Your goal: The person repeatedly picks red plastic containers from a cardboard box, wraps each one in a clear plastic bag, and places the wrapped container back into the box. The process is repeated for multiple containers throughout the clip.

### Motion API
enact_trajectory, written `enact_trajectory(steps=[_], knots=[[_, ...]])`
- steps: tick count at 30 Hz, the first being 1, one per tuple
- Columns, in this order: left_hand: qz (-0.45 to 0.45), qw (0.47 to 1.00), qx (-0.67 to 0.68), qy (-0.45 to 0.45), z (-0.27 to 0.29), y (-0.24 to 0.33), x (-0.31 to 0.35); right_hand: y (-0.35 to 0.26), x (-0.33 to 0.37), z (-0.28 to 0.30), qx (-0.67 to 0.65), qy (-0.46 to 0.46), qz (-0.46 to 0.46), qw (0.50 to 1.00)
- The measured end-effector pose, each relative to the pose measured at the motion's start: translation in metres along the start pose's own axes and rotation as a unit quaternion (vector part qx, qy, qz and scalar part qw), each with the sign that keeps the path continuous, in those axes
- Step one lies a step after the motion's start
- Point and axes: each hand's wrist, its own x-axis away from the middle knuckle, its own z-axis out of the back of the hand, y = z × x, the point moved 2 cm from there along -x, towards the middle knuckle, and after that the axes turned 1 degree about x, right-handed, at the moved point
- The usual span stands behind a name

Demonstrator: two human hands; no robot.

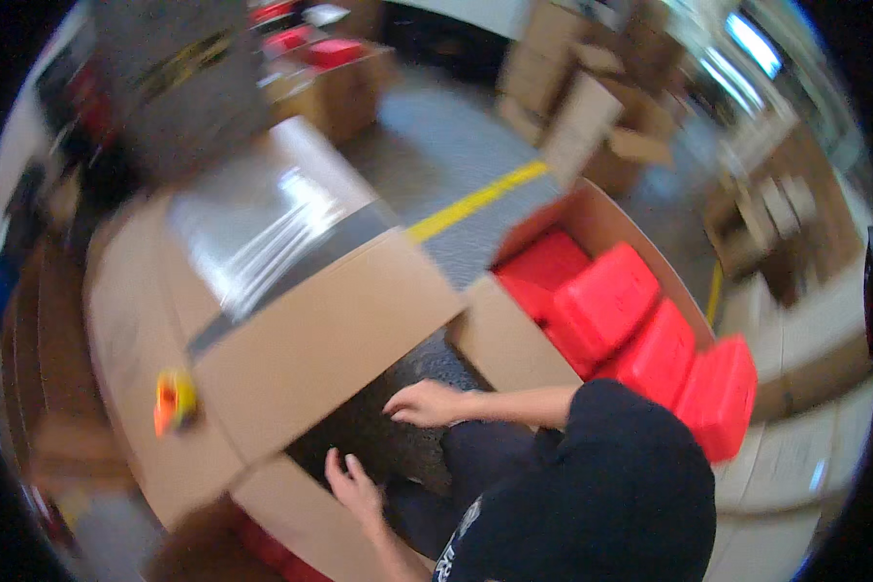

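Note:
My left hand is held in front of my body, fingers apart and nothing in it. It is close to a cardboard flap at the lower left. Farther right, my right hand reaches leftward with loosely bent fingers, and no object shows in it. Ahead of both hands lies a cardboard-topped surface. A yellow and orange tape dispenser rests on its left part. Clear plastic sheeting or bags lie toward its far side. Motion blur softens the picture.
An open cardboard box holding red plastic cases stands close on my right. More boxes are at the back right. A grey block-like stack rises at the far left. A yellow line crosses the grey floor.

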Motion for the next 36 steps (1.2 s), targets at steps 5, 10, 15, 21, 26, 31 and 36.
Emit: enact_trajectory(steps=[5, 10, 15, 21, 26, 31, 36], knots=[[-0.135, 0.902, -0.005, -0.410, -0.228, 0.150, 0.020, 0.127, 0.275, 0.181, 0.037, 0.537, -0.157, 0.828], [-0.286, 0.672, -0.057, -0.680, -0.386, 0.237, 0.135, 0.148, 0.605, 0.122, 0.357, 0.673, -0.553, 0.338], [-0.165, 0.435, -0.080, -0.881, -0.471, 0.283, 0.259, 0.233, 0.804, 0.003, -0.168, 0.714, -0.655, 0.181], [0.008, 0.273, -0.142, -0.952, -0.547, 0.290, 0.445, 0.278, 0.788, -0.030, -0.537, 0.760, -0.284, 0.232], [-0.122, 0.349, -0.140, -0.919, -0.557, 0.254, 0.503, 0.250, 0.759, 0.004, -0.603, 0.736, -0.191, 0.241], [0.070, 0.466, -0.151, -0.869, -0.592, 0.243, 0.427, 0.199, 0.689, 0.059, -0.211, 0.772, -0.421, 0.427], [0.405, 0.398, 0.008, -0.823, -0.604, 0.236, 0.353, 0.169, 0.626, 0.079, -0.154, 0.775, -0.333, 0.514]])
